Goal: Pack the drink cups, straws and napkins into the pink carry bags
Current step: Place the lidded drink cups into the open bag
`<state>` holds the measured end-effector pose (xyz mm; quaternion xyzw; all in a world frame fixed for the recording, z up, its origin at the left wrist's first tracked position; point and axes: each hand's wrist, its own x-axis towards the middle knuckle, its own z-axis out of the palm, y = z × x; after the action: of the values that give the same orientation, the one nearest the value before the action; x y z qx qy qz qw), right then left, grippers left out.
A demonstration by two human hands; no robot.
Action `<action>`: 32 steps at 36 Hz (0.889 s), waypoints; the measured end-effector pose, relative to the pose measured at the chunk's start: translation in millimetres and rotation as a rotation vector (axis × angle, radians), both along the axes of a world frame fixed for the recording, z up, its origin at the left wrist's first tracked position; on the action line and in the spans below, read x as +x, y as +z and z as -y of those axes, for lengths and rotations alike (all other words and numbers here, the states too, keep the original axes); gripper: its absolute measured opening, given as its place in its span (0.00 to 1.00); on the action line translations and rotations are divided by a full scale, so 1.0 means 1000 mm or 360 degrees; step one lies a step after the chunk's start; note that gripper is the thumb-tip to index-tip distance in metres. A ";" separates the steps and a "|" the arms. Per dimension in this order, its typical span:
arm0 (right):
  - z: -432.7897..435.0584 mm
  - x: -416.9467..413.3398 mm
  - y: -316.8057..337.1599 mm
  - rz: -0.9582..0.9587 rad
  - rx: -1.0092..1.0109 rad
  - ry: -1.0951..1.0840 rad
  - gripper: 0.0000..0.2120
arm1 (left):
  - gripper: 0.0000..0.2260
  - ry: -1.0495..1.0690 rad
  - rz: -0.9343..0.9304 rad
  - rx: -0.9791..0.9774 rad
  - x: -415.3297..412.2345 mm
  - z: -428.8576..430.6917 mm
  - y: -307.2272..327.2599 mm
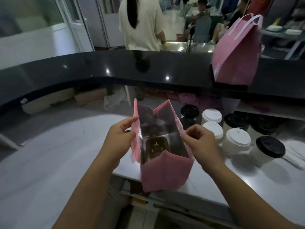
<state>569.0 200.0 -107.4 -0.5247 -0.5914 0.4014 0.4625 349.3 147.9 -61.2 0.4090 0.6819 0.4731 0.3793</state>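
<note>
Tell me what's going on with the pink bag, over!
Left hand and right hand pinch the rims of the open pink bag. One dark lid shows inside. Lidded cups wait beside it, nothing in the way.

I see the open bag point(166, 172) standing on the work surface point(247, 182), one cup point(156, 147) inside it. My left hand point(118, 134) holds its left wall, my right hand point(201, 141) its right wall. Lidded cups point(237, 139) stand to its right. Behind, on the raised counter point(115, 66), a second bag point(237, 52) stands at right
</note>
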 end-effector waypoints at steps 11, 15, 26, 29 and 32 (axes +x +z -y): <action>-0.072 0.002 -0.016 -0.0156 -0.0019 0.0187 0.07 | 0.23 0.0257 -0.0128 -0.0124 0.017 -0.068 0.004; -0.095 -0.006 -0.016 -0.0199 -0.0087 0.0188 0.07 | 0.21 0.0242 -0.0208 -0.0146 0.013 -0.087 0.011; -0.117 0.015 0.002 -0.0052 -0.0222 0.0353 0.10 | 0.18 -0.0012 -0.0090 -0.0083 0.008 -0.092 0.006; -0.158 0.030 0.013 0.0319 -0.0172 0.0466 0.07 | 0.17 -0.0018 -0.0028 -0.0037 0.007 -0.089 0.002; -0.208 0.040 0.020 0.1132 -0.0109 0.0739 0.20 | 0.16 -0.0041 -0.0008 -0.0022 0.003 -0.087 -0.002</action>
<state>609.2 408.0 -87.8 -0.4985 -0.8029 0.3081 0.1093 352.7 235.2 -62.8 0.4165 0.6806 0.4625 0.3865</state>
